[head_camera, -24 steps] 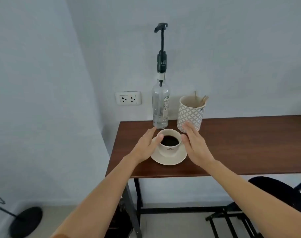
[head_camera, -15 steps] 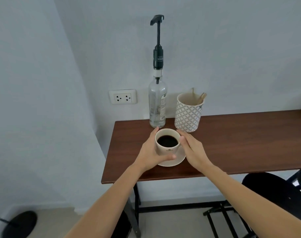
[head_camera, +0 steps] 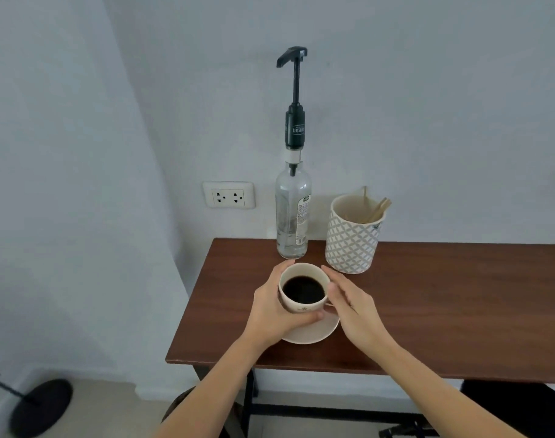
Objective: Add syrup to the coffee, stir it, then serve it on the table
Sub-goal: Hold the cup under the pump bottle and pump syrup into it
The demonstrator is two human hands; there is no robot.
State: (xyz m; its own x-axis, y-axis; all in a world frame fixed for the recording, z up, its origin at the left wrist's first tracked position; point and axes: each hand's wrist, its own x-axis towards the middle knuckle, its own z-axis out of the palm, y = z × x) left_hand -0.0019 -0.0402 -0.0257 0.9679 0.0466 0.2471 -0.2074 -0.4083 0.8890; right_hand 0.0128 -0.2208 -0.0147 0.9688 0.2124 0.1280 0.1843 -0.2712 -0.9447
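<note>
A cream cup [head_camera: 303, 306] of black coffee is raised slightly above its saucer [head_camera: 314, 331] on the brown table [head_camera: 443, 295]. My left hand [head_camera: 274, 306] wraps around the cup's left side, thumb under its front. On the cup's right side my right hand [head_camera: 353, 306] has its fingers at the handle. Behind the cup stands a clear syrup bottle [head_camera: 292, 216] with a tall black pump [head_camera: 293, 99]. A patterned holder [head_camera: 352, 238] with wooden stirrers [head_camera: 377, 208] stands to the bottle's right.
A wall socket [head_camera: 228, 195] sits left of the bottle, just above table height. The wall runs right behind the table. A black round stand base [head_camera: 40, 406] lies on the floor at lower left. A dark chair seat [head_camera: 516, 403] shows under the table's right part.
Both hands have closed in on the cup from either side. The cup has risen off the saucer and tilted slightly. The camera has moved closer.
</note>
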